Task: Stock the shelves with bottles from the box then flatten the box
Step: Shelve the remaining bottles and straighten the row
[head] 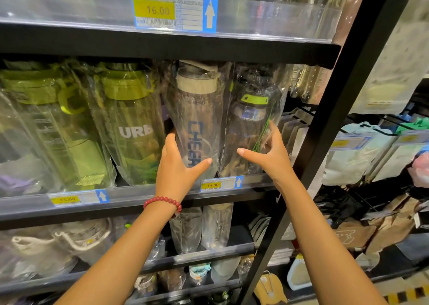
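My left hand (178,163), a red bead bracelet (163,203) at its wrist, curled round the bagged beige-capped bottle (197,119) standing on the middle shelf (139,195). My right hand (270,151) was spread wide, fingers and thumb cupping the lime-capped bottle (251,128) just beside it, next to the black upright (325,123).

Light comes from above and is fairly bright, yet the shelf recesses stay dim. Glare streaks the clear shelf-edge strip (267,14) and the plastic wrapping (253,123) — white highlights hide detail there. The wide lens bends the black upright (343,96); the corners smear, and small print on the price label (174,10) is blurred.
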Motion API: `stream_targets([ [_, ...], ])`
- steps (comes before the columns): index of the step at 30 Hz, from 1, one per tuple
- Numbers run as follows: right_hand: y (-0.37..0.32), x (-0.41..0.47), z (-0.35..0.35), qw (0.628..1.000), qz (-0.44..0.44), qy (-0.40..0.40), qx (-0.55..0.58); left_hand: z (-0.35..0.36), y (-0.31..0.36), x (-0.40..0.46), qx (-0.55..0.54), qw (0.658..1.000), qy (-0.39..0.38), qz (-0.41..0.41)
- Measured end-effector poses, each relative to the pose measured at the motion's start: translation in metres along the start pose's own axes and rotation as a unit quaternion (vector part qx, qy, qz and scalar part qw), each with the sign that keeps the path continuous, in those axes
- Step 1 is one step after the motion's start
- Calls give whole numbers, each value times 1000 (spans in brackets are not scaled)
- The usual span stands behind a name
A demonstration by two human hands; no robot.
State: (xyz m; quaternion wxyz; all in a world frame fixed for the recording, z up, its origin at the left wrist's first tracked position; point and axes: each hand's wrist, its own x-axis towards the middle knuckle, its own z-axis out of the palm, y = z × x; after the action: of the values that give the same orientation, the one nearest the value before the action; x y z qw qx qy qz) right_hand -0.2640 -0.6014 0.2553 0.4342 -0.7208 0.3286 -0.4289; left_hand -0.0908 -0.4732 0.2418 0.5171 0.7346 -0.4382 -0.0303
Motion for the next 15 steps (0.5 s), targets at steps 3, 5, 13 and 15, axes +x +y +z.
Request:
stream_targets([
  [3, -6, -9, 1, 1000, 1, 13, -20, -6, 2, -3, 16, 1000, 8, 3],
  [5, -10, -16, 0, 998, -9, 27, -51, -12, 3, -7, 23, 1000, 14, 14],
  [13, -30, -59, 7, 973, -61, 121, -187, -58, -7, -27, -35, 991, 118, 60],
  [15, -39, -70, 19, 959, -87, 179, -201, -77, -14, -29, -45, 984, 158, 68],
])
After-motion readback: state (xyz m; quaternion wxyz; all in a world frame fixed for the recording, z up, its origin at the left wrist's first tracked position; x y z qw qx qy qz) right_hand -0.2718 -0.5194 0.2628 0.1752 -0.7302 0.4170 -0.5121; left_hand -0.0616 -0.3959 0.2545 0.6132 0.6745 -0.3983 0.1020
